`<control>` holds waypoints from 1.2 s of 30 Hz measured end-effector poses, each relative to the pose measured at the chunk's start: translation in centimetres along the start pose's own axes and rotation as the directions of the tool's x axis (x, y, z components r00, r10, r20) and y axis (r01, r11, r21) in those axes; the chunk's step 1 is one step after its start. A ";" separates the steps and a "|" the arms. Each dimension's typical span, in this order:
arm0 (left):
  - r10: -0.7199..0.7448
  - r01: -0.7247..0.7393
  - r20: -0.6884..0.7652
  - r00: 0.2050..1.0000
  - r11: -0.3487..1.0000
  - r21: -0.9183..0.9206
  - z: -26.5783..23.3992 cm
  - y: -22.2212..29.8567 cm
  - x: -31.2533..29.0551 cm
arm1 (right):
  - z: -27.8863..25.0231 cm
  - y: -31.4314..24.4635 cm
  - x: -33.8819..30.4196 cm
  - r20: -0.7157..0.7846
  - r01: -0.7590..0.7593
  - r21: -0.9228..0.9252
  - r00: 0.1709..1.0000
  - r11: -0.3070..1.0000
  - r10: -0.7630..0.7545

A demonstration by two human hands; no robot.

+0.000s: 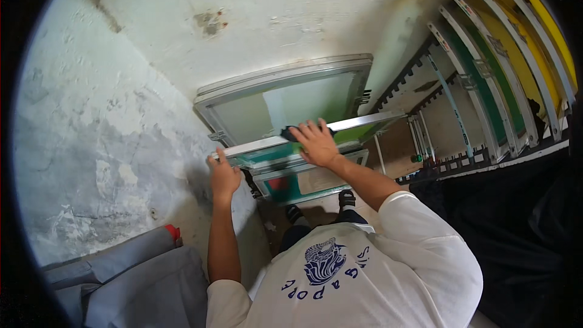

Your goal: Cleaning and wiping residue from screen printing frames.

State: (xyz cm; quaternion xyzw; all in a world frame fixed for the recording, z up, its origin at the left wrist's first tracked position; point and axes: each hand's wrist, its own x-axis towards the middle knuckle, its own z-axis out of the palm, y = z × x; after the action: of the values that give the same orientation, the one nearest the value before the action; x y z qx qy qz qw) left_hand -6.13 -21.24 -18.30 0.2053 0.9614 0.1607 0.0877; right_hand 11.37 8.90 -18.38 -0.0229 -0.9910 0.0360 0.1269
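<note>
A metal-framed printing screen (285,146) with green mesh stands on edge in front of me, leaning toward the white wall. My left hand (222,175) grips the frame's left corner. My right hand (316,143) lies flat on the top bar, fingers spread, with a small dark pad (290,133) under the fingertips. Behind it a larger grey-framed screen (285,100) rests against the wall. A lower frame (310,182) with green and red patches stands closer to my feet.
A rack (498,73) at the right holds several framed screens with green and yellow mesh, standing on edge. Grey pipes (133,267) with a red cap lie at the lower left. The stained plaster wall (109,115) is close on the left. Dark cloth (504,218) hangs at right.
</note>
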 end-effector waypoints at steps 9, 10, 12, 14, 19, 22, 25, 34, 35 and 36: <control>0.034 -0.007 -0.121 0.992 0.977 0.215 0.8 -6.7 1.2 | -3.3 15.8 -9.9 0.044 -0.234 -0.085 0.970 0.968 0.239; -0.015 0.042 -0.120 0.993 0.973 0.226 0.8 -7.9 1.5 | -3.6 17.0 -10.5 0.033 -0.251 -0.082 0.966 0.964 0.255; -0.118 0.132 -0.074 0.990 0.961 0.242 -0.1 -7.0 2.5 | -4.1 19.2 -11.6 0.053 -0.218 -0.056 0.974 0.974 0.221; -0.192 0.201 -0.061 0.980 0.933 0.298 -0.6 -7.1 3.2 | -4.2 20.0 -11.3 0.073 -0.162 -0.021 0.984 0.987 0.163; -0.305 0.301 -0.028 0.952 0.913 0.276 -1.6 -6.0 3.5 | -5.0 18.8 -10.6 0.092 -0.272 0.128 0.961 0.954 0.261; -0.304 0.308 -0.056 0.951 0.914 0.265 -1.8 -6.2 3.2 | -5.4 17.5 -10.6 0.087 -0.286 -0.033 0.954 0.958 0.287; -0.302 0.298 -0.030 0.953 0.913 0.278 -2.0 -5.4 3.1 | -5.4 16.0 -9.7 0.129 -0.278 -0.139 0.946 0.950 0.296; -0.111 0.112 -0.019 0.994 0.970 0.217 -3.0 -5.8 2.9 | -3.3 6.9 -3.4 0.083 -0.132 -0.044 0.987 0.990 0.136; -0.059 0.059 -0.002 0.998 0.982 0.181 -3.3 -4.5 2.9 | -2.9 6.1 -2.9 0.066 -0.111 -0.040 0.991 0.993 0.114; -0.062 0.062 -0.007 0.998 0.981 0.183 -3.4 -2.9 3.0 | -2.6 5.3 -2.3 0.093 -0.110 -0.046 0.989 0.993 0.114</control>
State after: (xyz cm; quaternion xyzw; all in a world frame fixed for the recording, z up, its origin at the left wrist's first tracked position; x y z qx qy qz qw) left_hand -10.71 -23.38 -16.39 0.1825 0.9781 0.0689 0.0729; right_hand 14.41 14.21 -16.80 -0.0793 -0.9936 0.0237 0.0769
